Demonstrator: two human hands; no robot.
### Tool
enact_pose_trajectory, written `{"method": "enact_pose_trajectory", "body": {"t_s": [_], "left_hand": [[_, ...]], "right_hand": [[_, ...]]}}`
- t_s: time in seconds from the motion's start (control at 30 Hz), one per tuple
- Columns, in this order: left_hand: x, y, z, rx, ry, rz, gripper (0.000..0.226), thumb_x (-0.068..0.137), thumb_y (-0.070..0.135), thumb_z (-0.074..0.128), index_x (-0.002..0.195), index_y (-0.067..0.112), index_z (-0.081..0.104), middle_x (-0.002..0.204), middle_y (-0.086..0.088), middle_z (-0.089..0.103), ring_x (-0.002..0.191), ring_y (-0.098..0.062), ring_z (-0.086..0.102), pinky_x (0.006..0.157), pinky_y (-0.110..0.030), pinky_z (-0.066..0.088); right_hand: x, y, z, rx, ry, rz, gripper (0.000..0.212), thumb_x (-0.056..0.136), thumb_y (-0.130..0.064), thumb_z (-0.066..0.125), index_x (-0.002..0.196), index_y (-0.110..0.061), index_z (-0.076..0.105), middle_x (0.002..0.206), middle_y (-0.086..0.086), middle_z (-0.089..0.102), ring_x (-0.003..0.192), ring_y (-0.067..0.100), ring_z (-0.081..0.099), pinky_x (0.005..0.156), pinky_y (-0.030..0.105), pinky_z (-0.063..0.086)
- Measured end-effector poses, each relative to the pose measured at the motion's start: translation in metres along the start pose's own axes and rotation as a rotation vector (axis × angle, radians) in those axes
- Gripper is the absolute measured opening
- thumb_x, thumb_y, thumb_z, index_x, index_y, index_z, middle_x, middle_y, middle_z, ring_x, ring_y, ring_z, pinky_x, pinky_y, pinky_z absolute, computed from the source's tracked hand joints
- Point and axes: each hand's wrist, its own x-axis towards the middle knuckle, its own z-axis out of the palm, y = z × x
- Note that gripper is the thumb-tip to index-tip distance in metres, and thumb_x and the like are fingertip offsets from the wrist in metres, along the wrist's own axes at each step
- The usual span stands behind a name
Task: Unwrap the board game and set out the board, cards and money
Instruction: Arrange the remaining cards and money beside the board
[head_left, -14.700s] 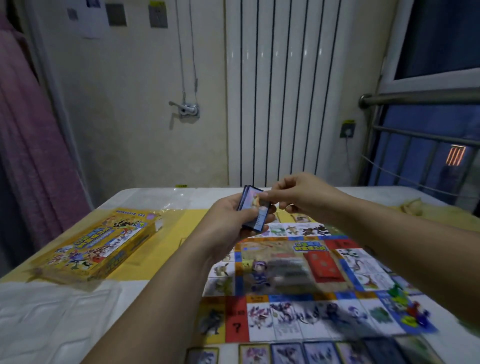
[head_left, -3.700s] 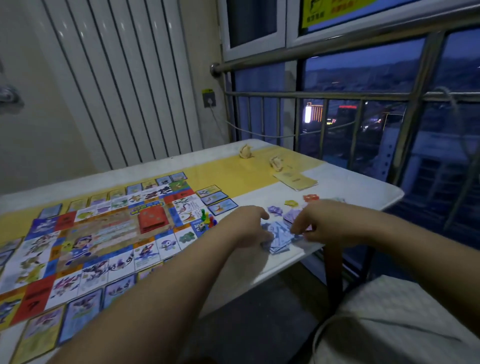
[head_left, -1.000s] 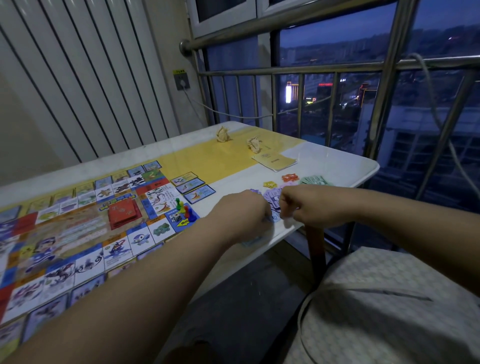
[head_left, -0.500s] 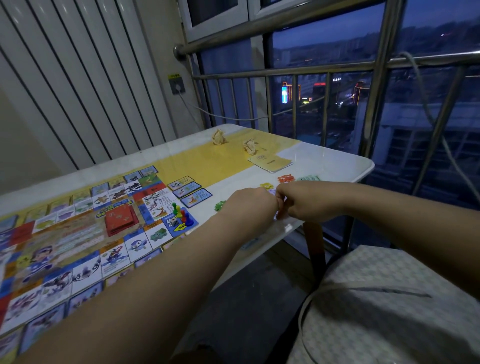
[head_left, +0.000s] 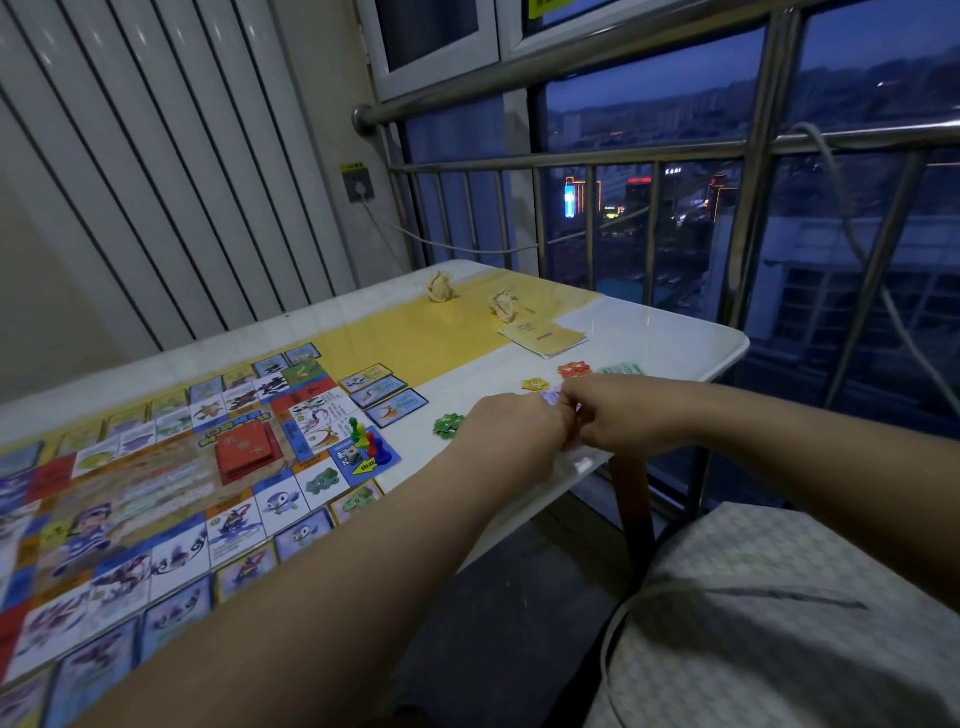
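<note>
The game board (head_left: 156, 493) lies flat on the table's left part, ringed by picture cards. On it sit a red card deck (head_left: 247, 449), coloured pawns (head_left: 366, 441) and a die (head_left: 355, 457). Near the table's front right edge, my left hand (head_left: 511, 426) and my right hand (head_left: 618, 415) meet knuckle to knuckle. Both pinch a small stack of pale purple play money (head_left: 552, 398), mostly hidden between them. Green tokens (head_left: 448, 425) lie just left of my left hand. Yellow tokens (head_left: 535, 384), orange tokens (head_left: 574, 370) and green notes (head_left: 621, 370) lie just beyond my hands.
Three blue cards (head_left: 384, 392) lie beside the board's corner. A yellow booklet (head_left: 543, 335) and two crumpled wrappers (head_left: 441, 287) (head_left: 503, 305) sit farther back. The table's edge (head_left: 727, 358) meets a metal railing (head_left: 587, 156). A patterned cushion (head_left: 779, 623) is at lower right.
A pile of green tokens now lies on the table left of my left hand. My hands have stayed together over the money near the table edge.
</note>
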Motion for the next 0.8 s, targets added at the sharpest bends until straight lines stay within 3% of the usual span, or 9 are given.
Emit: {"method": "enact_pose_trajectory", "body": {"t_s": [0.2, 0.37, 0.5, 0.57, 0.8], "left_hand": [[0.001, 0.001, 0.002, 0.02, 0.023, 0.028, 0.014, 0.096, 0.015, 0.043, 0.086, 0.016, 0.033, 0.081, -0.005, 0.036, 0.075, -0.025, 0.044, 0.066, -0.032, 0.036], [0.0, 0.0, 0.001, 0.035, 0.036, 0.069, 0.012, 0.095, 0.014, 0.045, 0.087, 0.018, 0.036, 0.066, 0.0, 0.026, 0.07, -0.021, 0.039, 0.064, -0.03, 0.034], [0.003, -0.003, 0.004, 0.038, 0.024, 0.059, 0.005, 0.095, 0.014, 0.045, 0.095, 0.016, 0.049, 0.07, -0.001, 0.03, 0.072, -0.02, 0.04, 0.065, -0.029, 0.034], [0.006, -0.005, 0.007, 0.023, 0.007, 0.045, 0.015, 0.095, 0.015, 0.045, 0.104, 0.014, 0.057, 0.078, -0.003, 0.038, 0.073, -0.021, 0.042, 0.065, -0.029, 0.035], [0.012, -0.027, 0.018, -0.205, 0.019, 0.069, 0.018, 0.087, 0.023, 0.056, 0.088, 0.015, 0.071, 0.078, -0.007, 0.061, 0.072, -0.023, 0.052, 0.065, -0.031, 0.045]], "right_hand": [[0.002, 0.008, 0.009, 0.074, 0.127, -0.021, 0.015, 0.087, -0.014, 0.062, 0.099, -0.017, 0.053, 0.099, 0.004, 0.061, 0.09, 0.016, 0.056, 0.08, 0.03, 0.045], [0.002, 0.013, 0.023, -0.089, 0.265, -0.091, 0.018, 0.086, -0.017, 0.061, 0.102, -0.015, 0.052, 0.097, 0.005, 0.062, 0.089, 0.021, 0.057, 0.079, 0.04, 0.049], [0.003, 0.018, 0.029, -0.157, 0.333, -0.132, 0.02, 0.086, -0.022, 0.062, 0.097, -0.022, 0.046, 0.09, -0.002, 0.058, 0.08, 0.015, 0.053, 0.068, 0.033, 0.047], [0.003, 0.019, 0.031, -0.141, 0.342, -0.15, 0.02, 0.086, -0.022, 0.062, 0.094, -0.024, 0.044, 0.09, -0.003, 0.059, 0.08, 0.014, 0.052, 0.067, 0.031, 0.045], [0.013, 0.016, 0.023, 0.249, 0.245, 0.034, 0.022, 0.08, -0.007, 0.066, 0.087, -0.018, 0.048, 0.1, 0.005, 0.068, 0.095, 0.019, 0.062, 0.084, 0.04, 0.051]]}}
